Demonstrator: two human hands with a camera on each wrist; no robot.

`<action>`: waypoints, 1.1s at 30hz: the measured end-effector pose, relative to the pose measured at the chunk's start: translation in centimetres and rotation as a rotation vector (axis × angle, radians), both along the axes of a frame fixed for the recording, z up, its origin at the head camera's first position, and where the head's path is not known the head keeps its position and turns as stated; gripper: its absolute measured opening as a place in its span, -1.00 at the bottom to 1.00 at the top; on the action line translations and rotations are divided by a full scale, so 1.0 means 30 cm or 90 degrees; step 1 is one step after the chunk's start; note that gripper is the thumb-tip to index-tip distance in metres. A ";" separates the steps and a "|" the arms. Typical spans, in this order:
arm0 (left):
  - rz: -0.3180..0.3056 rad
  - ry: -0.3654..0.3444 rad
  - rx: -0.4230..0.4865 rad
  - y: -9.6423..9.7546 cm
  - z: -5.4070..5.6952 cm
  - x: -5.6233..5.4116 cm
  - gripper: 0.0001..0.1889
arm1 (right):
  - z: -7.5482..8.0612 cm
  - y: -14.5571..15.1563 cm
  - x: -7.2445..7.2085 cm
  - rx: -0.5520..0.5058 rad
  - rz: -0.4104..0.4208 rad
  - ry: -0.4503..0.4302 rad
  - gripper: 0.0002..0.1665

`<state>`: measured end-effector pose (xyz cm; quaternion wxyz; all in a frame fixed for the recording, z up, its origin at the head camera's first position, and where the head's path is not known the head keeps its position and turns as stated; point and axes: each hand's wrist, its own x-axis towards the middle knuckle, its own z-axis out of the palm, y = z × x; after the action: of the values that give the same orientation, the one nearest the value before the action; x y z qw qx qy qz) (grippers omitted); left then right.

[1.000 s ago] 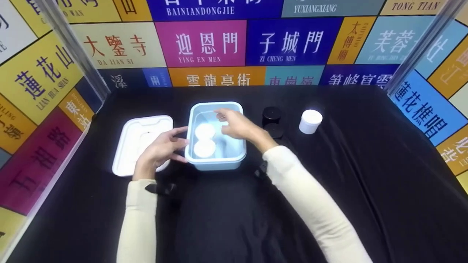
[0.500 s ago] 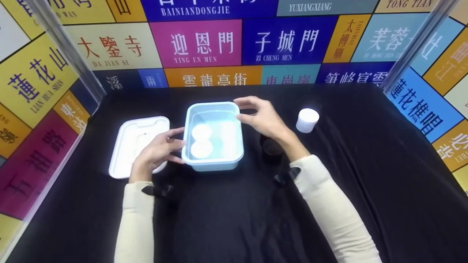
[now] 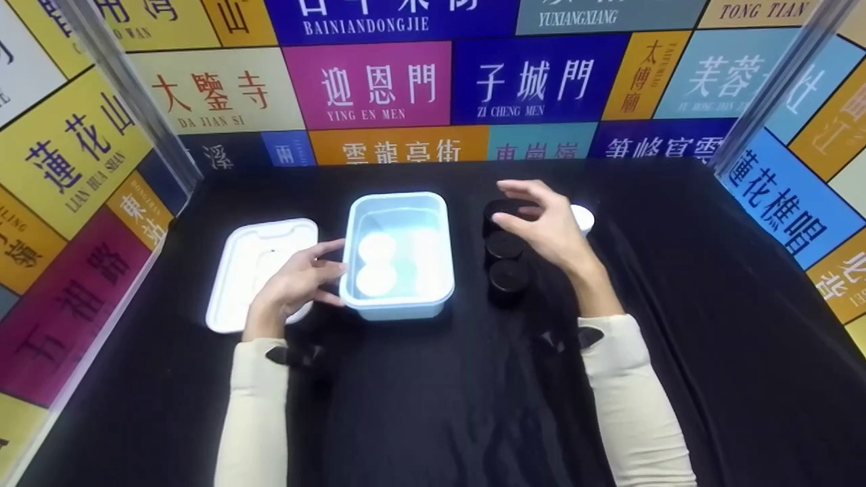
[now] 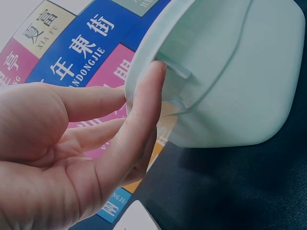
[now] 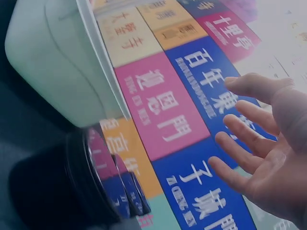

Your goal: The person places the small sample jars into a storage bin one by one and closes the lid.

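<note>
A pale blue plastic box point(image 3: 399, 308) stands without its lid on the black cloth, with two white round-topped jars point(image 3: 377, 279) inside along its left side. My left hand point(image 3: 294, 281) touches the box's left side with spread fingers; in the left wrist view the fingertips point(image 4: 156, 72) are right at the rim. My right hand point(image 3: 544, 226) hovers, holding nothing, over the far end of a row of black lidded jars point(image 3: 509, 279). Its thumb and fingers are apart. Partly hidden behind that hand is a white jar point(image 3: 584, 219).
A white rectangular lid point(image 3: 237, 277) lies left of the box, partly under my left hand. Black cloth point(image 3: 419, 399) covers the table. Panels with large printed characters point(image 3: 379, 84) rise at the back and both sides.
My right hand has come out of the box, passed over its right rim and moved right to above the black jars. My left hand has stayed at the box's left side.
</note>
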<state>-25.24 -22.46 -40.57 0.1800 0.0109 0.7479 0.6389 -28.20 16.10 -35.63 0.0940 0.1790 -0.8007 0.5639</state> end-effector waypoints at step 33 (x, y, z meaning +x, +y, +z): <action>0.001 0.008 -0.004 0.001 0.000 0.002 -0.31 | -0.247 0.322 -0.117 -0.023 -0.233 -0.159 0.08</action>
<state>-25.18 -22.43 -40.58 0.1751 0.0138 0.7509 0.6367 -31.71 25.78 -43.06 0.0980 -0.0418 -0.8151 0.5694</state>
